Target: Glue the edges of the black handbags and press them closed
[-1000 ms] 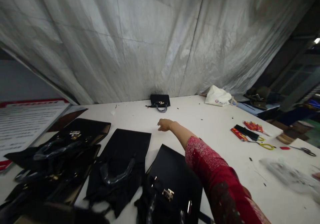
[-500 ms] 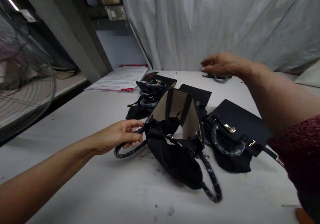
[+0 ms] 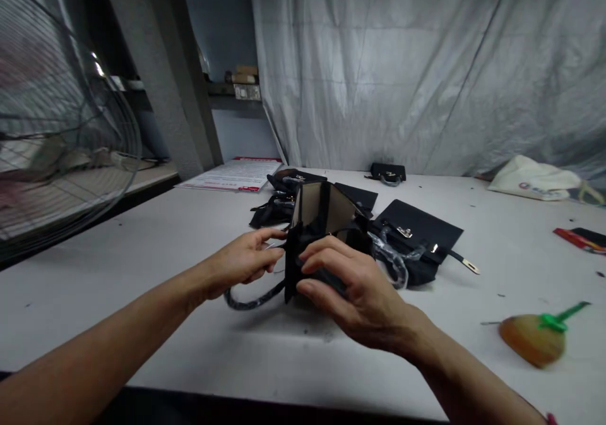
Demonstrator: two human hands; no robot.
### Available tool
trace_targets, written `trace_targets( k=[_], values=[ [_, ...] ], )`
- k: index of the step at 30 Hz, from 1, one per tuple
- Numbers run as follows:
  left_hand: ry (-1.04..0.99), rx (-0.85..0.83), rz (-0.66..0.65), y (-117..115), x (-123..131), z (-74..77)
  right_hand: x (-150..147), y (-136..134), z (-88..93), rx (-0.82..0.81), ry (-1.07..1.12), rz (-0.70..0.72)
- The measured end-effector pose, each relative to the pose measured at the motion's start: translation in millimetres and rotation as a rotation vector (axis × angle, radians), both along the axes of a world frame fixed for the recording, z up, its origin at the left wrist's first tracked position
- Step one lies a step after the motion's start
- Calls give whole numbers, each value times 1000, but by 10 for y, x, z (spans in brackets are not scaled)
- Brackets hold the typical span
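Observation:
A black handbag (image 3: pixel 322 223) stands on the white table in front of me, its beige-lined inside partly showing. My left hand (image 3: pixel 255 257) pinches the bag's left side near a plastic-wrapped handle (image 3: pixel 253 302), which loops down toward the table. Across the front of the bag, my right hand (image 3: pixel 343 286) has curved fingers and a thumb set apart. I cannot make out anything held in it, and it hides much of the bag's front. Close by on the right lies another black handbag (image 3: pixel 421 226) with gold hardware and a wrapped handle.
More black bags (image 3: pixel 274 210) lie behind to the left, and a small black bag (image 3: pixel 388 172) sits by the grey curtain. A printed sheet (image 3: pixel 227 175), a wire fan guard (image 3: pixel 71 115), a cream cloth bag (image 3: pixel 530 179) and a brown rounded object with a green tie (image 3: pixel 533 340) surround the work.
My right hand has come back from the small bag at the far side to the front of the handbag. The handbag's front now stands more upright; my left hand stays at its side.

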State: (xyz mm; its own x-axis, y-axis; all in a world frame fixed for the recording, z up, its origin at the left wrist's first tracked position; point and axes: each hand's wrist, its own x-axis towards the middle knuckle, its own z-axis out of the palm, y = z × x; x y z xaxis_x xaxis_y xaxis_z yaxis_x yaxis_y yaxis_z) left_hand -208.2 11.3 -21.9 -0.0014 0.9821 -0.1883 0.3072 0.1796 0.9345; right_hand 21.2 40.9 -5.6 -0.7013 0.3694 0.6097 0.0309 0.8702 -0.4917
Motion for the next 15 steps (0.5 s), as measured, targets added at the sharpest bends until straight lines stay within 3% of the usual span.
trace_targets(
  k=[4, 6, 9, 12, 15],
  values=[
    [254, -15, -41, -383, 3, 23, 217, -300, -192, 75, 50, -117],
    [402, 55, -15, -440, -8, 8, 314, -305, -217, 34, 96, -137],
    [609, 151, -34, -401, -27, -12, 334, -220, -152, 43, 157, -282],
    [780, 185, -103, -341, -31, 14, 173, -74, -11, 199, 8, -369],
    [974, 204, -97, -337, -14, 77, -19, 93, 85, 370, -264, -336]
  ],
)
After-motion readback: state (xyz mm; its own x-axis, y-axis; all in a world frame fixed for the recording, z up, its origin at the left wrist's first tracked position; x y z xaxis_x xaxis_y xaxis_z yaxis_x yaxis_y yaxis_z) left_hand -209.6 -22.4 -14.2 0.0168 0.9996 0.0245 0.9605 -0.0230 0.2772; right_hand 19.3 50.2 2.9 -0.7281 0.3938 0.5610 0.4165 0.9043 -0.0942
